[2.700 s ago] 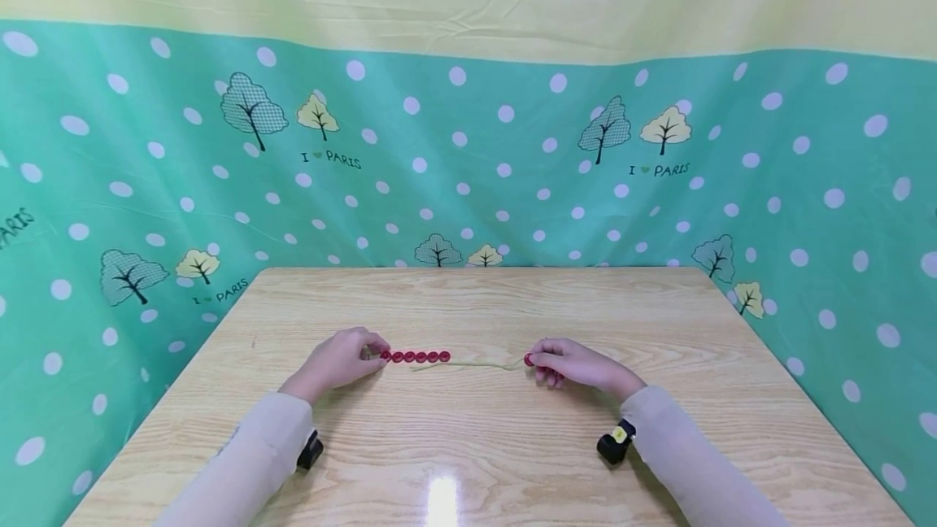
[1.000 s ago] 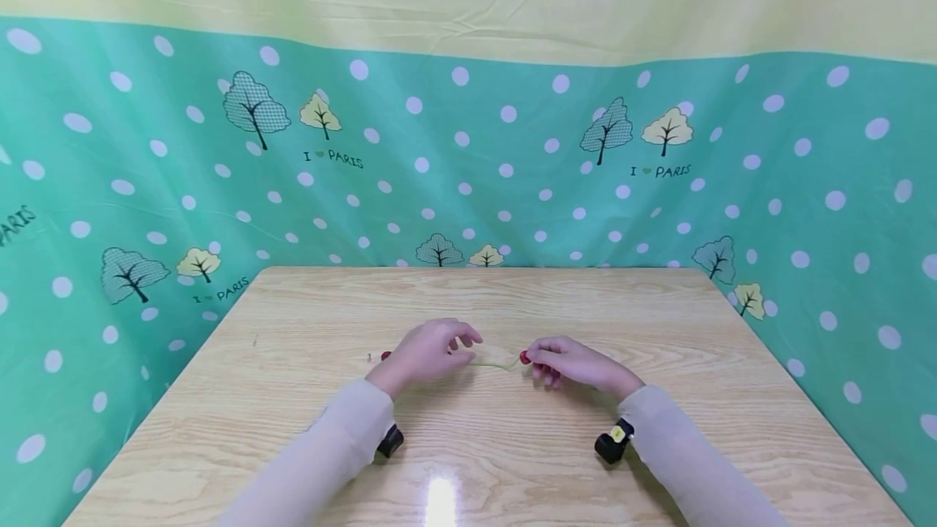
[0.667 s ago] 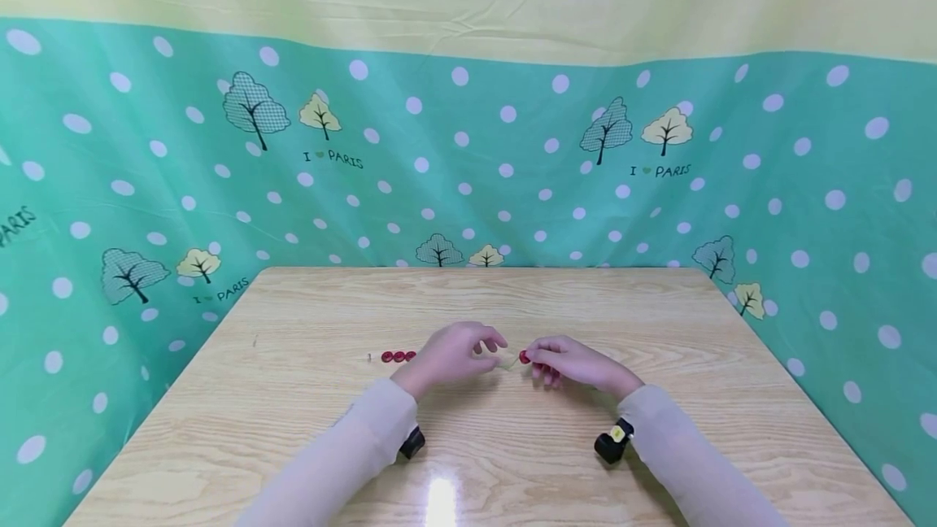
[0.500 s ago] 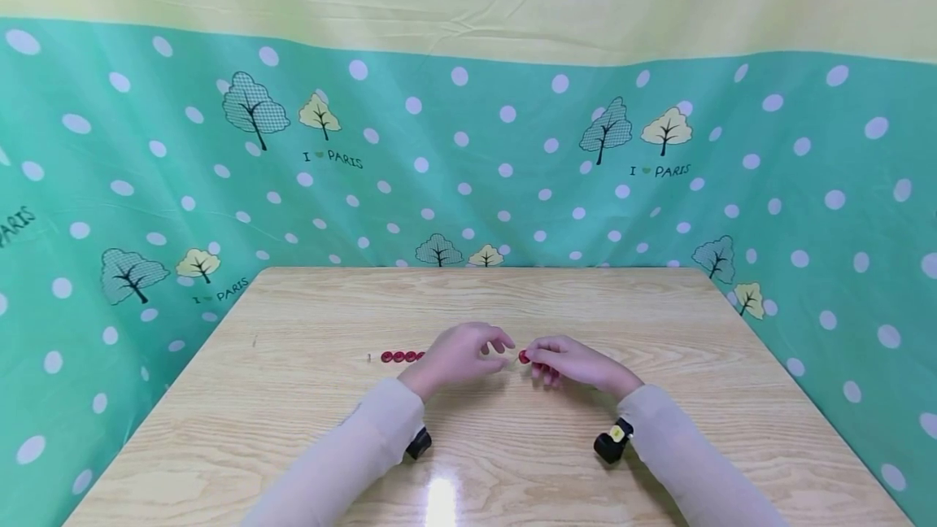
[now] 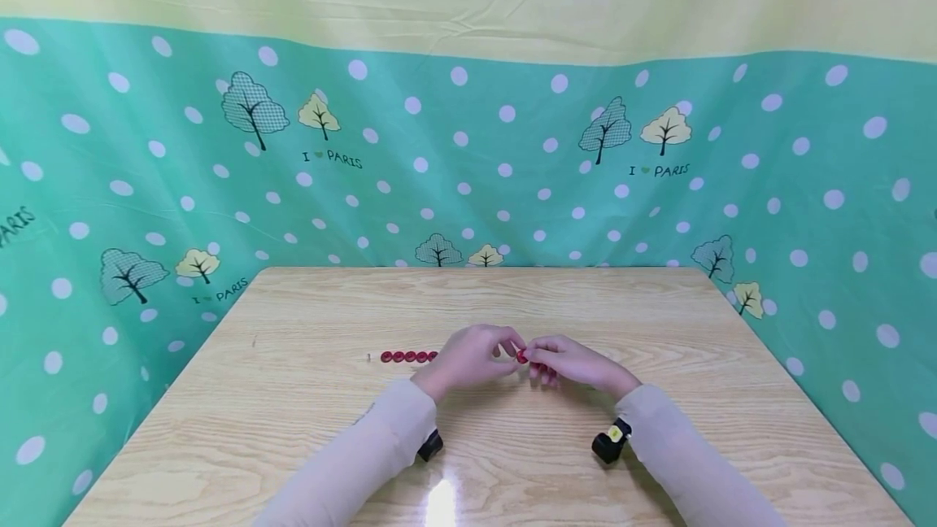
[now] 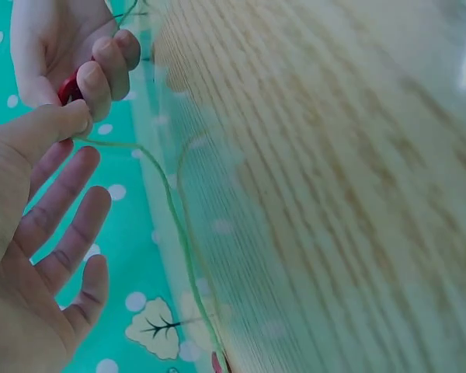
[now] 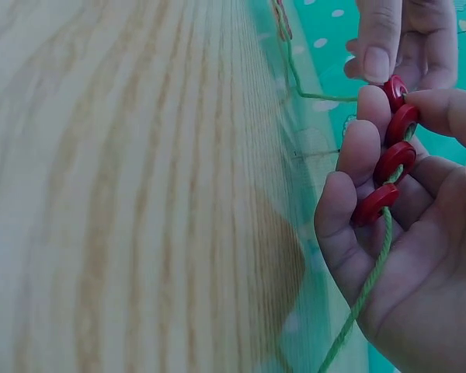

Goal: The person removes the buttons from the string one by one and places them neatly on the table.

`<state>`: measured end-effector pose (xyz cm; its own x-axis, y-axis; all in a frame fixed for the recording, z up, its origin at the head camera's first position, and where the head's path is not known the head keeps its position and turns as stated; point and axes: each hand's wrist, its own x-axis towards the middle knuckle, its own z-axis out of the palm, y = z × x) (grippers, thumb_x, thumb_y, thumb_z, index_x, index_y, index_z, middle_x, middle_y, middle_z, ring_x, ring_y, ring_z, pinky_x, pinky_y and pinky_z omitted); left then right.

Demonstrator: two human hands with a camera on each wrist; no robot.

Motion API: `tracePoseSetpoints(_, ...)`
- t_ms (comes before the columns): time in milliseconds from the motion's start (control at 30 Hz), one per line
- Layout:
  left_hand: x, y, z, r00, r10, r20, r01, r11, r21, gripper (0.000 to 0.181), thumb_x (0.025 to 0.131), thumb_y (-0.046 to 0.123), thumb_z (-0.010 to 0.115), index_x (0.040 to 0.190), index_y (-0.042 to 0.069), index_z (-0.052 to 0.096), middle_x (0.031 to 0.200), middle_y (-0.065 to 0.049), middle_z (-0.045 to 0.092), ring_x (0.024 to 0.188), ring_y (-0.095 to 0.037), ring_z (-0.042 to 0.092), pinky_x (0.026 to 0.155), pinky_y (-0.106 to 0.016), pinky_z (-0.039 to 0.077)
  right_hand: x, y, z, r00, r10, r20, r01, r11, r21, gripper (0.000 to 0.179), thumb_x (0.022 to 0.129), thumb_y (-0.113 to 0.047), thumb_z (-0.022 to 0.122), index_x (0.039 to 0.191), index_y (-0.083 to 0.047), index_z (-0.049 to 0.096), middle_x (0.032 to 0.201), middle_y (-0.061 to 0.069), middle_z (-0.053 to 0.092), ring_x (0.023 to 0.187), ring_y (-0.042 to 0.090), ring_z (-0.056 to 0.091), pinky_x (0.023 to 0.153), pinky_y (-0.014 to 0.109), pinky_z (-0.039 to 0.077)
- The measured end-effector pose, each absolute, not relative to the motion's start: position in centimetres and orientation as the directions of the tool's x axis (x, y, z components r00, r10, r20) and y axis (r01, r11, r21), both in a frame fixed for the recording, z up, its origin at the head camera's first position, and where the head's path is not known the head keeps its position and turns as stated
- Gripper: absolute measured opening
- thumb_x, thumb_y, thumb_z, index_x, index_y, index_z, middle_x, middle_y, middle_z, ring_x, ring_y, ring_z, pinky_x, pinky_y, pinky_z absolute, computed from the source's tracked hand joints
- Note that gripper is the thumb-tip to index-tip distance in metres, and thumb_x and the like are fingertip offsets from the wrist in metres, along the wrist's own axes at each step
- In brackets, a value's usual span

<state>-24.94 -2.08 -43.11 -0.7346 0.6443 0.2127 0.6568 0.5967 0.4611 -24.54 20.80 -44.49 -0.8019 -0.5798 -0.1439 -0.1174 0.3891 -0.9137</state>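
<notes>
In the right wrist view, several red buttons (image 7: 394, 162) are strung on a green string (image 7: 370, 280) running across my right palm. My right hand (image 5: 574, 360) holds them with curled fingers, its thumb and forefinger at the topmost button (image 7: 396, 92). My left hand (image 5: 474, 354) meets it from the left, pinching the string beside that button between thumb and forefinger; its other fingers are loosely spread. From the pinch, the string (image 6: 171, 190) droops toward the table in the left wrist view. A row of red buttons (image 5: 410, 356) lies left of my hands, its right end hidden behind my left wrist.
Beneath my hands is the light wooden table (image 5: 586, 307). A green and cream patterned cloth (image 5: 468, 145) hangs behind and beside it. A small mark or bit (image 5: 369, 357) shows just left of the button row. Black wrist cameras (image 5: 607, 446) sit under both sleeves.
My left hand has moved right, from the left end of the button row, past the row and along the string, to meet my right hand. My right hand stays nearly still, holding its buttons.
</notes>
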Motion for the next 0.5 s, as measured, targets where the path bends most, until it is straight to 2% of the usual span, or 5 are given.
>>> tracePoseSetpoints(267, -25.05, -1.93, -43.17, -0.732, 0.642, 0.229, 0.662, 0.591, 0.461, 0.022, 0.090, 0.028, 0.077, 0.110, 0.025, 0.072, 0.089, 0.017, 0.068, 0.079, 0.000, 0.060, 0.070, -0.020, 0.049, -24.47, 20.69, -44.38, -0.795, -0.590, -0.143, -0.116, 0.379, -0.918, 0.036, 0.108, -0.028, 0.045, 0.112, 0.003, 0.064, 0.089, 0.011, 0.064, 0.073, 0.017, 0.056, 0.064, 0.027, 0.049)
tracePoseSetpoints(500, -25.08, -2.02, -43.12, -0.735, 0.635, 0.239, 0.663, 0.597, 0.451, 0.020, 0.089, 0.030, 0.077, 0.108, 0.026, 0.072, 0.090, 0.016, 0.069, 0.082, -0.003, 0.063, 0.071, -0.022, 0.049, -24.62, 20.89, -44.70, -0.784, -0.602, -0.151, -0.108, 0.372, -0.922, 0.043, 0.108, -0.035, 0.044, 0.112, 0.003, 0.063, 0.087, 0.010, 0.064, 0.072, 0.017, 0.056, 0.066, 0.028, 0.049)
